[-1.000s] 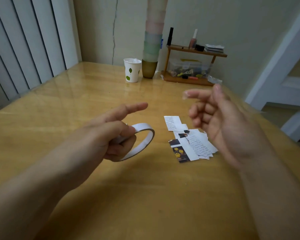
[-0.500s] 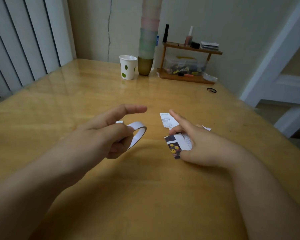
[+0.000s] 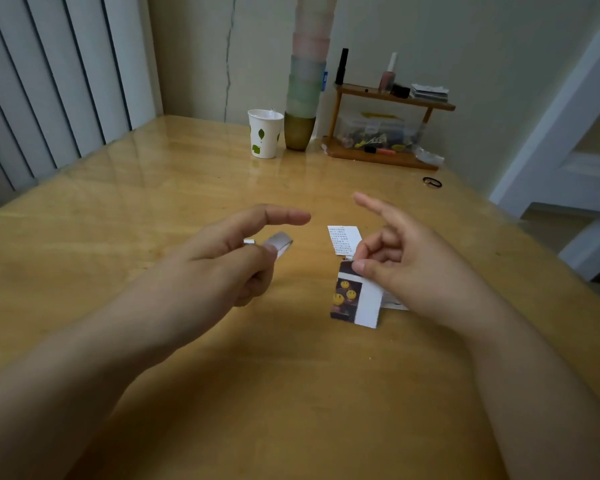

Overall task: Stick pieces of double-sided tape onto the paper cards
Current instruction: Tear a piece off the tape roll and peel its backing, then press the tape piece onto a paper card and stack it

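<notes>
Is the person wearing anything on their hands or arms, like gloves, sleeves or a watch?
No. Both the left hand and the right hand are bare, with no gloves, and no rings can be made out. Both forearms are uncovered as far as the picture's edge: no sleeves, watch or bracelet show. The fingernails look short and unpainted.

A thin white ring-shaped roll of double-sided tape (image 3: 277, 244) sits in the curled fingers (image 3: 257, 282) of the left hand (image 3: 232, 261), raised above the glossy wooden bench (image 3: 153, 209); it is blurred and mostly hidden, with only its upper arc showing, to the left of the small rectangular paper card printed with yellow smiley faces on a dark panel beside a white strip (image 3: 355, 299). That card is pinched at its top edge by the right hand (image 3: 413, 268) and hangs tilted, its lower edge near the bench. Just beyond it, a small white paper card covered in fine printed text (image 3: 343, 239) lies flat. More white cards (image 3: 394, 304) peek out under the right hand, just right of the smiley card.
</notes>
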